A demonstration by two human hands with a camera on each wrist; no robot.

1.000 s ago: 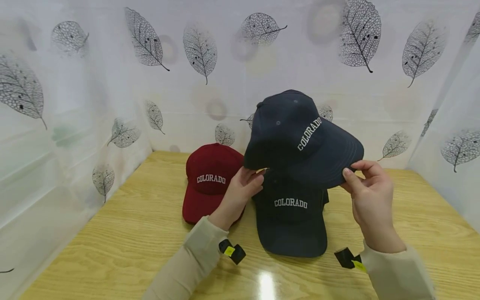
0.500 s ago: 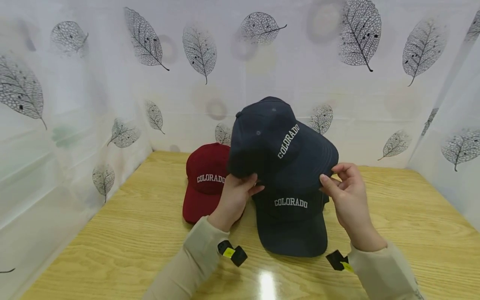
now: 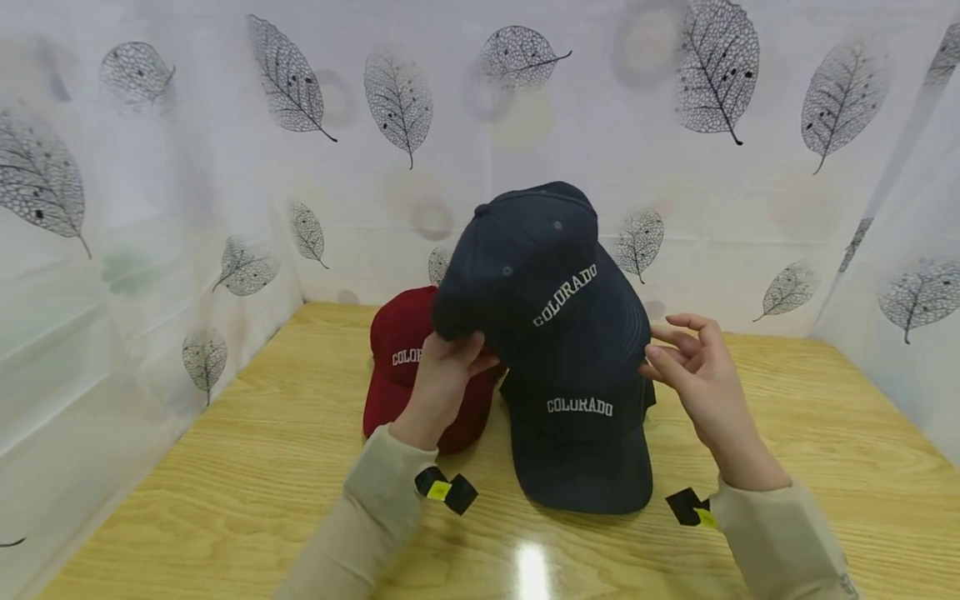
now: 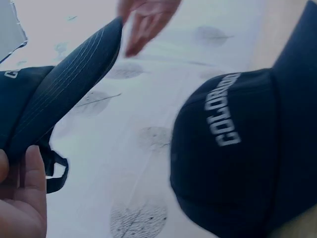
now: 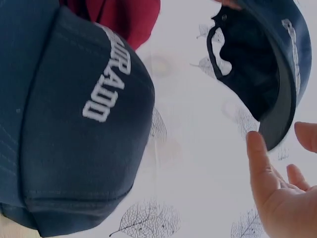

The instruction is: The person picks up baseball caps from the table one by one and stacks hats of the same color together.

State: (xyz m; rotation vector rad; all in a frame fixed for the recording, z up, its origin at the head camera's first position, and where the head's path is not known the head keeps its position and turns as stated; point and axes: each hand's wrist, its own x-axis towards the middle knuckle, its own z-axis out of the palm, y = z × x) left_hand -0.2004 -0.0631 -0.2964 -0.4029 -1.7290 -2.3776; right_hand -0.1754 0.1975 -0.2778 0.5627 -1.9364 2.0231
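In the head view my left hand (image 3: 438,383) pinches the lower edge of a navy baseball cap (image 3: 517,275) lettered COLORADO. The cap is tilted in the air, its brim pointing right and down. Beside the brim is my right hand (image 3: 701,379), fingers spread and loosely bent. A small gap parts that hand (image 4: 148,17) from the brim in the left wrist view. Below the raised cap, a second navy COLORADO cap (image 3: 581,467) sits on the table, its crown partly hidden. The right wrist view shows the underside of the raised cap (image 5: 252,69) and its strap opening.
A dark red COLORADO cap (image 3: 386,392) sits on the wooden table (image 3: 247,467), left of the second navy cap and partly covered by my left hand and the raised cap. A white curtain (image 3: 450,158) printed with leaves encloses the back and sides.
The raised cap has moved left and tipped further upright. My left hand shifted left with it. My right hand followed leftward, then let go of the brim and drew slightly away.
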